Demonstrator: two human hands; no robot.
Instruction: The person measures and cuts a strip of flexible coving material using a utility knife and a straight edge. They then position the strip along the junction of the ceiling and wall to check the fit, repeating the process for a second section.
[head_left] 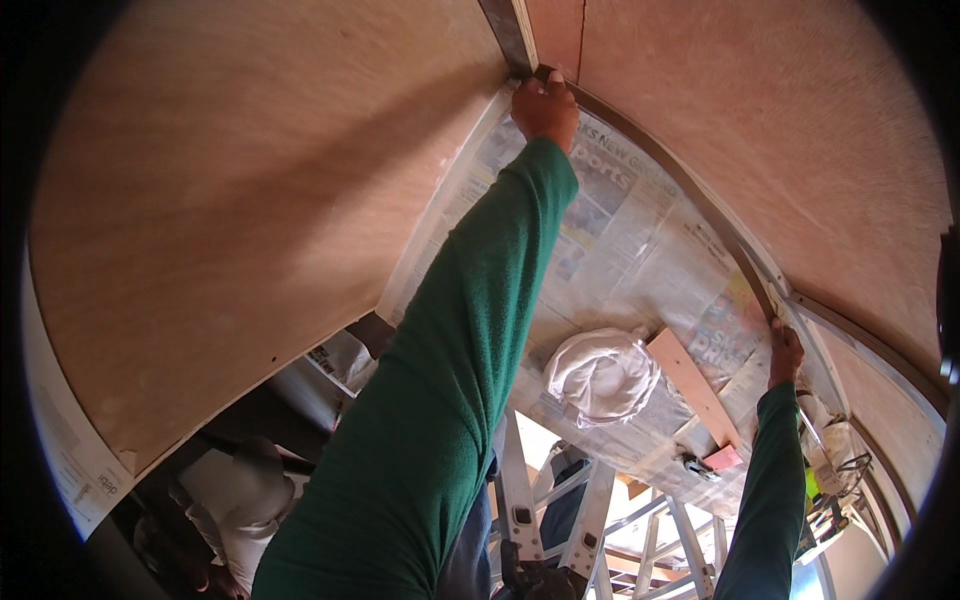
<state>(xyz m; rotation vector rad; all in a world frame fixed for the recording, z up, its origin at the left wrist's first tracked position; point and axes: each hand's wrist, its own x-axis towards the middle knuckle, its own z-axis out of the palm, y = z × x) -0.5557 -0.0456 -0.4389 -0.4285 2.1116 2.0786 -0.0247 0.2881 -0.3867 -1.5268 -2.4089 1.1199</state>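
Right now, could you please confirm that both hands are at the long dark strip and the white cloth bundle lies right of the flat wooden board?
Not quite: the head view shows the white cloth bundle left of the flat wooden board. The left hand and right hand are indeed at the long dark strip.

A strip runs from the left grip, up where the left panel nears the right panel, down to the right grip. Between the panels lies the surface, bearing a cloth bundle, with a board just right of it. A ladder stands low, between the sleeves.
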